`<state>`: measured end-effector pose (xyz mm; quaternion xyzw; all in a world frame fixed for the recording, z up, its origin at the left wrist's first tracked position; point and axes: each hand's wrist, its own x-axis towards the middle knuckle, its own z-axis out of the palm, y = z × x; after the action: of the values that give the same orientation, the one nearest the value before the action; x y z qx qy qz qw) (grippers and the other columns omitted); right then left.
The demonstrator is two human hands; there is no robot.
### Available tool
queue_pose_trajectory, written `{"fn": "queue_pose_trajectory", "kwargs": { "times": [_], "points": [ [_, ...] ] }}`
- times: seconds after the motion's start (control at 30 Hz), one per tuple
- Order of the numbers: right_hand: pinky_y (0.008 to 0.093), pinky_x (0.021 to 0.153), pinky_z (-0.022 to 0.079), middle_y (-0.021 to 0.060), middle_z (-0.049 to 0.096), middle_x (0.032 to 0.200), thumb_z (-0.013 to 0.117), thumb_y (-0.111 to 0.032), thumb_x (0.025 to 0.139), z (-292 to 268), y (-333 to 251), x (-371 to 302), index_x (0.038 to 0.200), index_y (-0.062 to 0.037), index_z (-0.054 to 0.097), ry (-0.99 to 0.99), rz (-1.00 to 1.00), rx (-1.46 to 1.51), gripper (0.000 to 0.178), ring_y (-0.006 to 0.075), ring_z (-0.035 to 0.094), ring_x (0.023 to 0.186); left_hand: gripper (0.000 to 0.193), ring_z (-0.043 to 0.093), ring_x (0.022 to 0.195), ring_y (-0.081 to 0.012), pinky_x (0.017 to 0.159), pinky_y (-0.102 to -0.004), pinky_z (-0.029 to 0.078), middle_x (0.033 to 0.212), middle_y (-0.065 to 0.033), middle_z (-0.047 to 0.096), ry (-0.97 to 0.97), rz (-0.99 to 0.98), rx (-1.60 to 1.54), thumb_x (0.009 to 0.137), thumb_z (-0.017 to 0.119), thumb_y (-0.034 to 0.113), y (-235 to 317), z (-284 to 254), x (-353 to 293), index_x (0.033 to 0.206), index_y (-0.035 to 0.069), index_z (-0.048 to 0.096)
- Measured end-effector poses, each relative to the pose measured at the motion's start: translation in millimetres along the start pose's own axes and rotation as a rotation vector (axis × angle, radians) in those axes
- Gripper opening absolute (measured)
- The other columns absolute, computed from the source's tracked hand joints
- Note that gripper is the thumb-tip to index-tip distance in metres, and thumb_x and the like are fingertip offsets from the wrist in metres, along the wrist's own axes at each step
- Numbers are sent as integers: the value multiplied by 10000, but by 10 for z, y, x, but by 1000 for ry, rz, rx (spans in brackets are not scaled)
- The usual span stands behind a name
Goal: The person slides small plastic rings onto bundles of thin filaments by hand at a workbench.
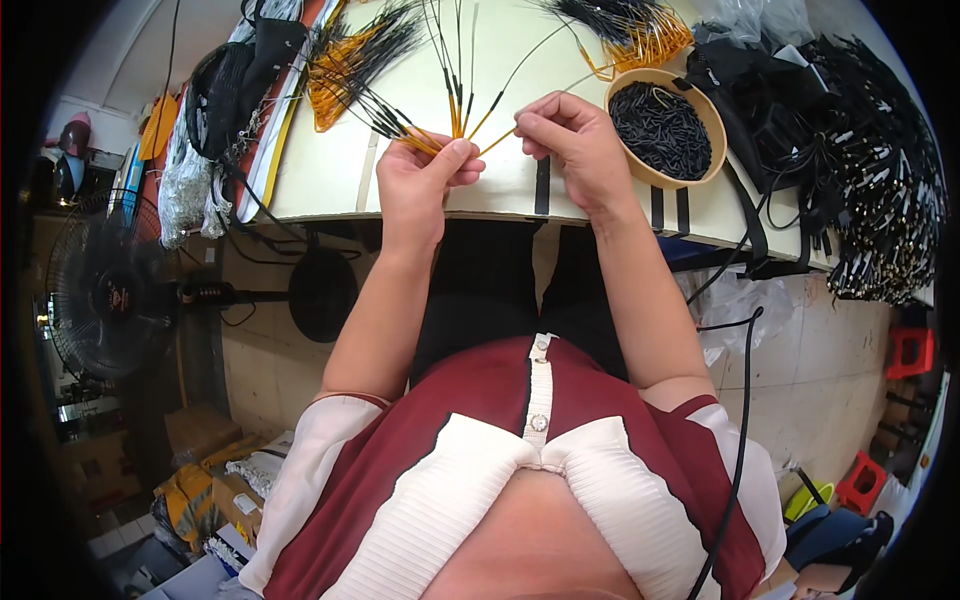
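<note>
My left hand point(425, 178) is closed on a fanned bunch of thin cables point(456, 112). Their orange-yellow ends are gathered between thumb and fingers, and black sleeves and dark thin leads spread away toward the far side. One more cable point(497, 142) slants from that bunch to my right hand point(575, 140), whose thumb and forefinger pinch it. Its thin lead comes out beyond the knuckles; the pinched stretch is hidden. Just right of my right hand stands a round tan bowl point(716, 122) full of short black tube pieces point(660, 130).
Two heaps of similar cables, the left heap point(350, 70) and the right heap point(645, 38), lie on the pale table point(320, 185). Thick black cable bundles point(865, 200) hang at the right edge. A fan point(115, 285) stands at left; red stools point(910, 352) are at right.
</note>
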<state>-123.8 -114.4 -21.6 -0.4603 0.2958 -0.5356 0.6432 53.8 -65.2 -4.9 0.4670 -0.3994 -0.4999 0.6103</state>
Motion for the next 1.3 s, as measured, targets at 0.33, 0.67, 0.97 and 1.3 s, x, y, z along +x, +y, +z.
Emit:
{"fn": "queue_pose_trajectory", "kwargs": {
  "times": [0.33,0.67,0.97,1.3],
  "points": [
    [169,566,382,31,636,756,683,-122,864,18,-6,0,897,-15,656,74,32,-23,115,37,479,602,88,670,669,-183,626,-261,563,809,-149,670,16,69,97,855,644,10,22,36,-15,890,-57,600],
    [166,523,351,17,620,728,687,-162,864,20,-45,-17,846,-22,644,70,19,-2,148,35,466,582,115,674,656,-185,608,-254,570,799,-158,667,8,75,66,846,652,7,17,50,-3,896,-55,569],
    [168,502,319,3,609,698,701,-140,843,3,-33,-17,812,-35,642,43,-8,-72,125,33,459,569,86,677,676,-195,633,-271,570,815,-151,673,6,70,93,857,640,6,17,57,-17,896,-55,593],
    [164,522,341,10,607,703,694,-150,855,58,-68,-39,843,-22,648,84,56,-1,136,38,458,570,101,675,651,-191,608,-259,572,794,-159,668,-10,74,41,841,650,-1,-15,60,1,884,-66,586]
  ]
}}
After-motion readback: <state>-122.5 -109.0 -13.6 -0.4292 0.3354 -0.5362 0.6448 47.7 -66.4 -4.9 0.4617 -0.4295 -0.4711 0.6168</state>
